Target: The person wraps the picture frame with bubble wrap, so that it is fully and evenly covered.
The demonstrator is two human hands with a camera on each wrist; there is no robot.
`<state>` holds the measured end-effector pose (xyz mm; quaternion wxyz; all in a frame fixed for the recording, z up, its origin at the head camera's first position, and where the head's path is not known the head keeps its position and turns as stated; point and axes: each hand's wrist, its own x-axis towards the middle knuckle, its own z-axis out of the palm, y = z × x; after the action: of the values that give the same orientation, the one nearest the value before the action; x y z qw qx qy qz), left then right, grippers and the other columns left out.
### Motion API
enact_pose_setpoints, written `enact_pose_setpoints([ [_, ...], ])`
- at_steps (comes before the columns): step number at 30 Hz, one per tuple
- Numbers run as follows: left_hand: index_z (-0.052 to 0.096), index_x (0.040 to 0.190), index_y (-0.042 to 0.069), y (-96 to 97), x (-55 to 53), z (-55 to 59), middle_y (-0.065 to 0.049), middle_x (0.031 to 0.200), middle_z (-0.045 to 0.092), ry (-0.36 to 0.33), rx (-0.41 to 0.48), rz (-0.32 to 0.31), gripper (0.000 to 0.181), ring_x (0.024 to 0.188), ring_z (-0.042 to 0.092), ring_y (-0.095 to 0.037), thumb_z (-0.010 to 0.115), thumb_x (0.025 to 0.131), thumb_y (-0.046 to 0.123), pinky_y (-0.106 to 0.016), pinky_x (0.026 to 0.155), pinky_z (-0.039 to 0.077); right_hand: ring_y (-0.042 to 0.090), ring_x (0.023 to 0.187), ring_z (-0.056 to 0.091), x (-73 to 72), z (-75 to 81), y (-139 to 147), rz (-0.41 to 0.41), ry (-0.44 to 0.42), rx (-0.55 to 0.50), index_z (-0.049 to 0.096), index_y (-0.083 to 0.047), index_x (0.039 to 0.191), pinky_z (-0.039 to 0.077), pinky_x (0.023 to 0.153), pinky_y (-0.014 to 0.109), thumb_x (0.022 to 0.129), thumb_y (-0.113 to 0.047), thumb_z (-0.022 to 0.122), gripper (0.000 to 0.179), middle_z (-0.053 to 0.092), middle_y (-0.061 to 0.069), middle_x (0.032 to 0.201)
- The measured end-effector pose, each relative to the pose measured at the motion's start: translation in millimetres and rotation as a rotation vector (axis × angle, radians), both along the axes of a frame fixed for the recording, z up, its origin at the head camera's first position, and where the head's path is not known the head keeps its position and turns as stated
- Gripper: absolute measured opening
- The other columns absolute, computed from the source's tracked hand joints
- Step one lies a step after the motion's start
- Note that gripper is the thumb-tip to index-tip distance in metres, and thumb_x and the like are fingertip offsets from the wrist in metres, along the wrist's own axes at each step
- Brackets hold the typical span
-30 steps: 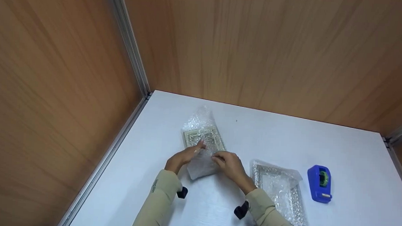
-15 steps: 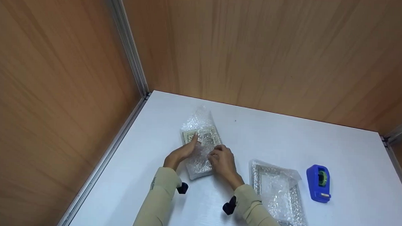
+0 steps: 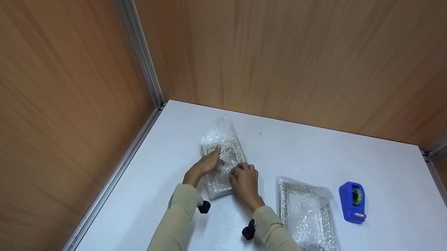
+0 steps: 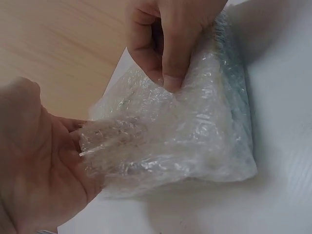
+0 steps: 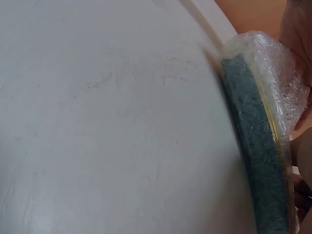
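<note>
A small picture frame (image 3: pixel 237 150) with an ornate pale border lies on the white table, covered by clear bubble wrap (image 3: pixel 221 131). A loose end of the wrap spreads beyond its far edge. My left hand (image 3: pixel 203 166) is at the frame's left side, thumb raised. In the left wrist view, that hand's (image 4: pixel 46 161) fingers extend behind the crumpled wrap edge. My right hand (image 3: pixel 244 183) pinches the wrap between thumb and forefinger near the right side. The right wrist view shows the frame's dark greenish side (image 5: pixel 253 126) through the bubbles.
A larger frame in bubble wrap (image 3: pixel 330 228) lies to the right of my right forearm. Beyond it stands a blue tape dispenser (image 3: pixel 350 208) with a green roll. Wood-grain panels (image 3: pixel 286 60) rise behind and left of the table (image 3: pixel 162 149).
My right hand has moved slightly left and inward, bringing the near flap of wrap up over the small frame. The left thumb has shifted a little left and up.
</note>
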<state>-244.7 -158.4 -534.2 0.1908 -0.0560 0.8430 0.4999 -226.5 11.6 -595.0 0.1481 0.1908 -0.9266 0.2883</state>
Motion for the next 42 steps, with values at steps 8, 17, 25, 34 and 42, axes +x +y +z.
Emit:
enact_pose_setpoints([
  [8,0.051,0.126,0.006,-10.2,-12.7,-5.4,-0.015,0.119,0.057,0.144,-0.139,0.105,0.072,0.115,0.050,-0.032,0.012,0.094,0.058,-0.047,0.098,0.040,0.019,0.090,0.045,3.2,-1.8,-5,-0.044,-0.043,0.014,0.062,-0.017,0.084,0.036,0.079,0.037,0.083,-0.022,0.067,0.006,0.055,-0.001,0.097],
  [17,0.058,0.110,0.001,-22.0,-28.1,-8.0,-0.013,0.100,0.057,0.324,-0.180,0.252,0.047,0.095,0.054,-0.026,0.029,0.100,0.036,-0.040,0.084,0.046,0.022,0.092,0.044,9.3,-4.2,-7,-0.014,-0.007,-0.055,0.066,-0.021,0.085,0.034,0.082,0.042,0.083,-0.016,0.066,0.005,0.055,0.001,0.100],
  [25,0.043,0.133,0.001,-23.1,-39.2,-3.7,-0.019,0.129,0.044,0.338,-0.185,0.241,0.041,0.122,0.042,-0.031,0.041,0.098,0.022,-0.044,0.100,0.038,0.022,0.092,0.046,19.0,-3.5,-7,0.003,0.053,-0.072,0.073,-0.024,0.085,0.032,0.085,0.046,0.083,-0.016,0.066,0.011,0.057,0.003,0.100],
  [34,0.021,0.146,0.009,-36.5,-40.7,-5.5,-0.017,0.150,0.021,0.190,-0.146,0.219,0.052,0.138,0.018,-0.033,0.037,0.098,0.023,-0.047,0.111,0.020,0.022,0.097,0.047,30.8,-3.5,-14,0.021,0.056,-0.072,0.073,-0.025,0.087,0.030,0.089,0.048,0.085,-0.018,0.064,0.011,0.057,0.004,0.103],
  [42,0.014,0.148,0.014,-46.2,-35.3,-12.3,-0.015,0.152,0.016,0.085,-0.110,0.242,0.057,0.139,0.014,-0.033,0.037,0.097,0.025,-0.048,0.112,0.017,0.019,0.093,0.046,41.4,-2.5,-18,0.033,0.039,-0.056,0.073,-0.029,0.087,0.030,0.088,0.046,0.087,-0.022,0.062,0.013,0.056,0.000,0.102],
])
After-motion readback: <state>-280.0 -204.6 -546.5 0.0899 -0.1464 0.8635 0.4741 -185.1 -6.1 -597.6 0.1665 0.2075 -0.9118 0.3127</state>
